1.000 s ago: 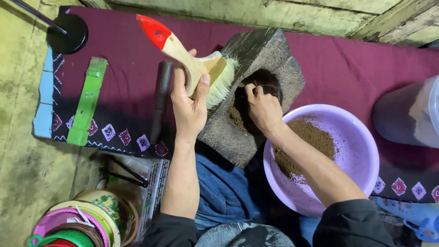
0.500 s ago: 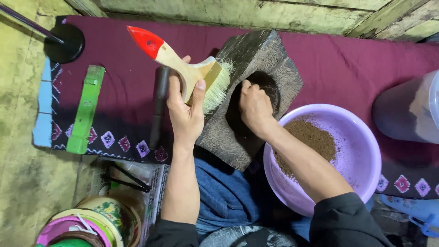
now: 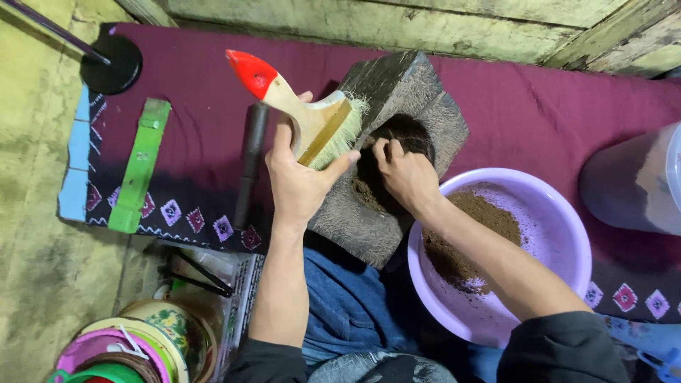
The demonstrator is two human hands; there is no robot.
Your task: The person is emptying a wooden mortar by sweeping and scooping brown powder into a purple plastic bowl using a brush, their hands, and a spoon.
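I hold a wide paintbrush (image 3: 312, 117) in my left hand (image 3: 301, 181), gripped at its pale wooden body. Its handle ends in a red tip pointing up and left, and its straw-coloured bristles angle down and right, touching the edge of a dark stone mortar block (image 3: 397, 152). The block is rough, grey-black and tilted, leaning over the rim of a lilac plastic basin (image 3: 560, 227). My right hand (image 3: 404, 177) reaches into the block's round hollow, fingers curled among brown powder (image 3: 369, 191). More brown powder lies heaped inside the basin.
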